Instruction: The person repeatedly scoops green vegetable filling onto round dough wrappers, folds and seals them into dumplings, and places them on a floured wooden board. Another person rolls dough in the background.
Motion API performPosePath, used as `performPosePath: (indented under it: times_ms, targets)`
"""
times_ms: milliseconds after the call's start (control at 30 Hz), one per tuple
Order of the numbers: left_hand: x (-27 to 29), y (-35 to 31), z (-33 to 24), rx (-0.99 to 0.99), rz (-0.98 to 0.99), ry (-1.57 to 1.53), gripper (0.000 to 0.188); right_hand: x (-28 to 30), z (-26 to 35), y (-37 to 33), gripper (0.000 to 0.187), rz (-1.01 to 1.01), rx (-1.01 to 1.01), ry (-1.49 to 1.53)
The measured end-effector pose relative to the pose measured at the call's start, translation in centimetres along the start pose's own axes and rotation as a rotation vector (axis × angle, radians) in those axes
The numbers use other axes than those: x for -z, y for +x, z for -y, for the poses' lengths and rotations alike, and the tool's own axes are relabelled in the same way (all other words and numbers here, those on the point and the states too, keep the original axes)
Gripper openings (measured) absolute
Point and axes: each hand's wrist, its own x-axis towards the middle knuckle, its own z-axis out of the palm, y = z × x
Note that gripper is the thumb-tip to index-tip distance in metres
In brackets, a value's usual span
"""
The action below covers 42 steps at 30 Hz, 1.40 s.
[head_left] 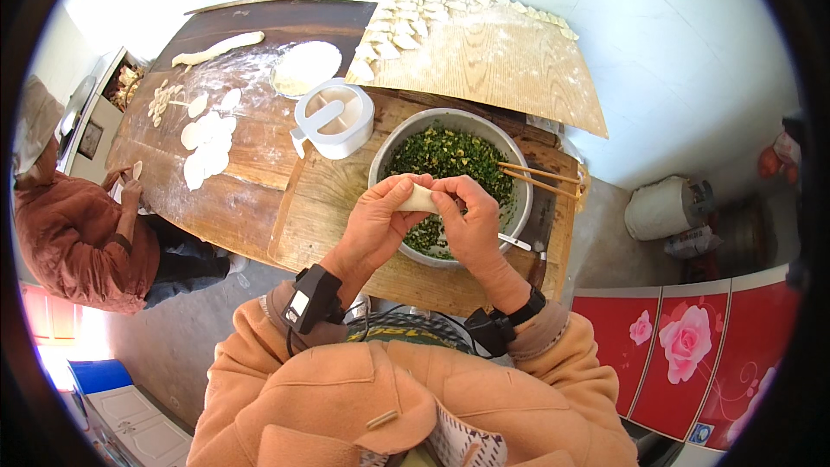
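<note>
Between my two hands is a pale dumpling (pixel 418 199), held just above a metal bowl (pixel 380 156) of chopped green filling (pixel 441 149). My left hand (pixel 377 218) grips its left end with thumb and fingers. The thumb and fingers of my right hand (pixel 469 220) pinch its right end. Whether filling is inside the dumpling cannot be seen. Wooden chopsticks (pixel 545 178) rest over the bowl's right rim, and a white-handled utensil (pixel 513 242) leans at its lower right edge.
Rows of dumplings (pixel 406 13) lie on a floured board (pixel 510 60). Left of the bowl are a white lidded container (pixel 337 121), a flour dish (pixel 307 67), dough wrappers (pixel 207 149) and a dough roll (pixel 218 48). A person (pixel 86 225) works at the table's left side.
</note>
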Motion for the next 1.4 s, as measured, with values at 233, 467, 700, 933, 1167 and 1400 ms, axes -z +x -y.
performPosePath:
  times_ms: [233, 467, 700, 933, 1167, 1400]
  targets:
    - [-0.4, -0.3, -0.9, 0.079, -0.026, 0.046, 0.027, 0.6, 0.1, 0.7, 0.007, 0.085, -0.022, 0.070]
    - [-1.3, -0.6, -1.5, 0.180, -0.042, 0.149, 0.036, 0.6, -0.3, 0.5, 0.009, 0.043, 0.095, -0.099]
    - [-1.1, -0.4, -1.8, 0.081, -0.021, 0.645, 0.056, 0.9, -0.1, 0.7, 0.009, 0.149, 0.088, -0.140]
    - [-1.2, -0.4, -2.1, 0.051, -0.018, 0.832, 0.062, 0.7, -0.1, 0.8, 0.009, 0.150, 0.137, -0.094]
    - [-1.9, -0.4, -2.3, -0.029, -0.026, 0.803, 0.058, 0.5, 0.4, 0.8, 0.010, 0.050, 0.091, -0.023]
    - [-2.1, -0.7, -2.4, -0.009, 0.038, 0.875, 0.061, 0.5, 0.9, 1.4, 0.007, -0.047, 0.487, -0.312]
